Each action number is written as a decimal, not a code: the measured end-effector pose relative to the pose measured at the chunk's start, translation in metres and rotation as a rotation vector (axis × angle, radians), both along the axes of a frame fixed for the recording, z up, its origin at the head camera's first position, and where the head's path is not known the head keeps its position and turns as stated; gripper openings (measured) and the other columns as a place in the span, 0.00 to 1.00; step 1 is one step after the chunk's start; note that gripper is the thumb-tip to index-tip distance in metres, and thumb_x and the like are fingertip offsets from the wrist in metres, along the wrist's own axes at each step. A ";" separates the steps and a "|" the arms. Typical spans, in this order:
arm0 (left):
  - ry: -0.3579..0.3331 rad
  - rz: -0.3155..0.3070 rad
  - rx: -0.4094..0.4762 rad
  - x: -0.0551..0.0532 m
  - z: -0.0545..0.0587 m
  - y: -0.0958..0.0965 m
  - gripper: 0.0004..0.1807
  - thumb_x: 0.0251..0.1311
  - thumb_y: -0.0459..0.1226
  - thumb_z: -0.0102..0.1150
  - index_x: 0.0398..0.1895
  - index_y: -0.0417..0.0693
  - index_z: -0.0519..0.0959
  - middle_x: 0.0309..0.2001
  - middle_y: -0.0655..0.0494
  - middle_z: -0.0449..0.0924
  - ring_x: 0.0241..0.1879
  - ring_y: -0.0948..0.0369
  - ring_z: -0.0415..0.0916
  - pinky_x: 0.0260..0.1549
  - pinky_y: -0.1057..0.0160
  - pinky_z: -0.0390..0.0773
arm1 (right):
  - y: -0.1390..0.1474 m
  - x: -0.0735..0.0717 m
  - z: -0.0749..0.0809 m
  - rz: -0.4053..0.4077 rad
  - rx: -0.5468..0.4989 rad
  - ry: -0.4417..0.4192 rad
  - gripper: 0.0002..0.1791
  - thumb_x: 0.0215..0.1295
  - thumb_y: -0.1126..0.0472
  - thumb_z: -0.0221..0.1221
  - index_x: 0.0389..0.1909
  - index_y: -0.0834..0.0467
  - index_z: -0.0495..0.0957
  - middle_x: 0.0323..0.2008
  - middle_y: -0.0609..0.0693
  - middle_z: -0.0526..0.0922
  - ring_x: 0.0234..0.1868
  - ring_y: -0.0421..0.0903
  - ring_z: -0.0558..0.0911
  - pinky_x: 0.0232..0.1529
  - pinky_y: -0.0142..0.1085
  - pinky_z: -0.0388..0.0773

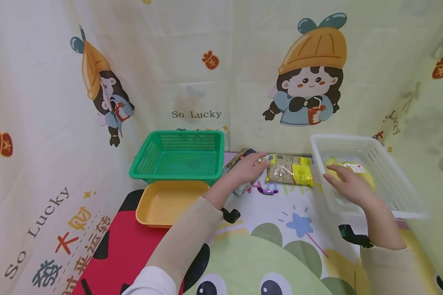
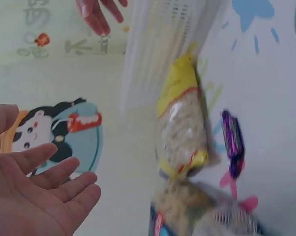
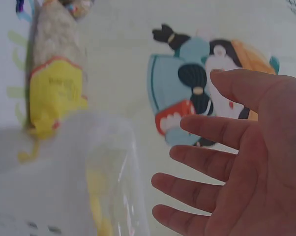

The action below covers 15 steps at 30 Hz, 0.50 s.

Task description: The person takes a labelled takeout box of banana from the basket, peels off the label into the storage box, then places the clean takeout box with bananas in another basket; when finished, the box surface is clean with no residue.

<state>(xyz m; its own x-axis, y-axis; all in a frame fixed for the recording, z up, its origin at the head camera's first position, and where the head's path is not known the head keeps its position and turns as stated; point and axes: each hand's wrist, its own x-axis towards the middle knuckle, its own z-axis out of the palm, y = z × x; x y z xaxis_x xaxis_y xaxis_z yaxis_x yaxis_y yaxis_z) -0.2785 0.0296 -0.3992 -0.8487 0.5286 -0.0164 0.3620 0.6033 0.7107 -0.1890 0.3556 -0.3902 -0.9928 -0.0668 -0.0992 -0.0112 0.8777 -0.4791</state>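
My left hand point(image 1: 246, 169) hovers over the clear bag of snacks with dark trim point(image 1: 240, 156), its fingers spread and holding nothing; in the left wrist view its palm shows bare. Just right of it lies a yellow-and-clear bag of pale, lumpy food point(image 1: 286, 169). A small purple-wrapped candy point(image 1: 268, 191) lies in front of that bag. Above the left side of the white plastic basket point(image 1: 409, 207) is my right hand point(image 1: 352, 186), fingers apart and holding nothing. Inside that basket sits a yellow package with a white label point(image 1: 367, 176), partly covered by the hand.
A green perforated basket point(image 1: 177, 176) stands at the back left. In front of it is a shallow orange-yellow tray point(image 1: 160, 205), close to my left forearm. A printed cloth point(image 1: 243, 73) hangs right behind the baskets and bags, with side panels at left and right.
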 end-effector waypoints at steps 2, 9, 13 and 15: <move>-0.043 0.006 0.033 0.001 -0.001 0.016 0.31 0.72 0.59 0.42 0.75 0.63 0.61 0.73 0.59 0.65 0.70 0.55 0.65 0.67 0.50 0.69 | 0.014 -0.002 0.002 -0.007 0.009 -0.003 0.42 0.74 0.35 0.41 0.73 0.65 0.58 0.69 0.76 0.59 0.65 0.77 0.61 0.57 0.73 0.62; -0.152 0.030 0.132 0.002 0.002 0.076 0.30 0.71 0.60 0.43 0.72 0.65 0.65 0.70 0.62 0.69 0.68 0.57 0.68 0.66 0.52 0.70 | 0.064 -0.014 0.007 -0.061 0.015 -0.047 0.42 0.75 0.35 0.38 0.73 0.67 0.56 0.66 0.80 0.61 0.63 0.79 0.63 0.54 0.72 0.64; -0.155 0.004 0.113 0.002 0.007 0.111 0.29 0.71 0.59 0.43 0.72 0.64 0.66 0.70 0.64 0.68 0.70 0.60 0.66 0.69 0.56 0.67 | 0.088 -0.021 0.009 -0.098 0.021 -0.077 0.43 0.75 0.35 0.34 0.74 0.67 0.53 0.68 0.81 0.56 0.65 0.81 0.57 0.56 0.74 0.59; -0.160 -0.007 0.092 0.002 0.007 0.126 0.29 0.71 0.58 0.44 0.72 0.64 0.66 0.71 0.65 0.67 0.71 0.61 0.64 0.69 0.59 0.66 | 0.098 -0.025 0.009 -0.115 0.015 -0.095 0.43 0.76 0.35 0.32 0.74 0.67 0.51 0.69 0.80 0.53 0.66 0.82 0.53 0.58 0.75 0.56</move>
<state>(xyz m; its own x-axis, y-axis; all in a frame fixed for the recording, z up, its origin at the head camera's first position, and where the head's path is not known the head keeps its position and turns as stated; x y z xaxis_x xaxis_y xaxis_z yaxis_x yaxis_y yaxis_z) -0.2762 0.1551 -0.3923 -0.8353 0.5402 -0.1023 0.2440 0.5310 0.8115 -0.2141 0.4532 -0.3810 -0.9799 0.0491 -0.1935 0.1349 0.8775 -0.4602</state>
